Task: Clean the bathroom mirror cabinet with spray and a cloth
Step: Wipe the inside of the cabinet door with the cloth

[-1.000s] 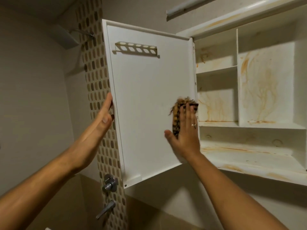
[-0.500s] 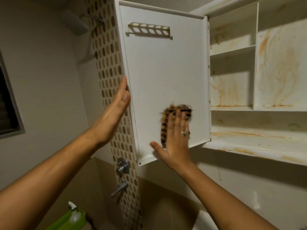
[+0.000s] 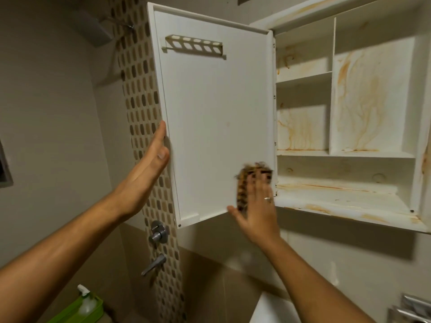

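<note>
The white cabinet door (image 3: 217, 117) stands swung open to the left, its inner face toward me. My left hand (image 3: 144, 173) lies flat with straight fingers against the door's outer left edge. My right hand (image 3: 257, 206), fingers straight and slightly blurred, presses an orange-and-black patterned cloth (image 3: 245, 180) against the door's lower right corner, next to the hinge side. The open cabinet (image 3: 349, 199) to the right has white shelves streaked with rusty orange stains. A clear spray bottle (image 3: 85, 299) stands in a green tray at the bottom left.
A mosaic tile strip (image 3: 140, 94) runs down the wall behind the door, with a round valve (image 3: 158, 231) and a lever tap (image 3: 154, 264) on it. A shower head (image 3: 93, 26) hangs top left. The green tray (image 3: 70, 311) sits low left; a metal fitting (image 3: 410, 308) shows bottom right.
My right hand with the cloth has slid down and right across the door's inner face toward the hinge corner. My left hand stays on the door's edge. The view shifted slightly.
</note>
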A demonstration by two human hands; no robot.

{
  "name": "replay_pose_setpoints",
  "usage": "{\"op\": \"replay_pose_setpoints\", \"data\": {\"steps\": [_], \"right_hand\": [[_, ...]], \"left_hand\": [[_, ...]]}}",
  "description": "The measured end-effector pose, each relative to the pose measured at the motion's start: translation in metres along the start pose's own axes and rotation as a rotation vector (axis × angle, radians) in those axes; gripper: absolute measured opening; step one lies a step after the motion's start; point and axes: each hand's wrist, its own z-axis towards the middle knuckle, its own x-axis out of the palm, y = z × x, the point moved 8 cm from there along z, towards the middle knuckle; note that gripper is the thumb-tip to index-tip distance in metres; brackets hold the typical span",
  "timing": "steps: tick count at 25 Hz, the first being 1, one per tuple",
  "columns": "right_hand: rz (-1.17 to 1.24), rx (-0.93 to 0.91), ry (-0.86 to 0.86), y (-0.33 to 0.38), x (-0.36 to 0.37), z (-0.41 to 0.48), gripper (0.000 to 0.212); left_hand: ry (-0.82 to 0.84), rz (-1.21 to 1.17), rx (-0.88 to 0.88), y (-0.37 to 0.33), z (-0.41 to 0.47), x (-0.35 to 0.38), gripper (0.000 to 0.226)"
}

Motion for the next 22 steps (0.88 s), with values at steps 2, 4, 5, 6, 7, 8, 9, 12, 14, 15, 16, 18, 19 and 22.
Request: {"op": "replay_pose_setpoints", "data": {"steps": [2,4,5,6,7,8,9,12,14,15,16,18,19,22], "right_hand": [[-0.048,0.04,-0.002,-0.043,-0.004,0.007,0.096],[-0.044,0.045,-0.02,-0.049,0.001,0.005,0.089],[-0.022,0.075,-0.052,-0.049,0.003,-0.001,0.08],[-0.009,0.089,-0.094,-0.048,0.004,-0.009,0.068],[-0.019,0.087,-0.132,-0.048,0.004,-0.017,0.059],[-0.036,0.093,-0.161,-0.048,0.003,-0.026,0.055],[-0.043,0.105,-0.183,-0.05,-0.001,-0.031,0.054],[0.012,0.143,-0.264,-0.03,-0.017,-0.031,0.042],[0.084,0.048,-0.272,0.023,-0.022,-0.03,0.031],[0.122,-0.013,-0.268,0.052,-0.023,-0.032,0.027],[0.154,-0.066,-0.261,0.077,-0.025,-0.035,0.026],[0.164,-0.137,-0.199,0.104,-0.023,-0.044,0.032],[0.111,-0.186,-0.146,0.107,-0.02,-0.05,0.038],[-0.157,-0.302,0.029,0.083,-0.008,-0.055,0.066]], "left_hand": [[0.019,0.022,0.018,0.001,0.002,0.003,0.104],[0.025,0.022,0.027,-0.004,0.001,0.003,0.106],[0.023,0.014,0.026,-0.004,-0.001,0.003,0.106],[0.027,0.004,0.022,-0.007,-0.003,0.004,0.107],[0.026,-0.001,0.021,-0.007,-0.004,0.003,0.107],[0.019,-0.005,0.017,-0.008,-0.005,0.003,0.108],[0.015,-0.002,0.019,-0.01,-0.005,0.004,0.108],[0.003,0.021,0.006,-0.012,-0.007,0.006,0.107],[0.007,0.012,0.006,-0.013,-0.006,0.007,0.108],[0.009,0.001,-0.002,-0.014,-0.005,0.006,0.109],[0.01,-0.011,-0.008,-0.016,-0.004,0.006,0.11],[0.005,-0.036,-0.014,-0.018,-0.005,0.004,0.113],[0.005,-0.045,-0.013,-0.018,-0.005,0.004,0.115],[0.005,-0.047,-0.014,-0.018,-0.006,0.002,0.117]]}}
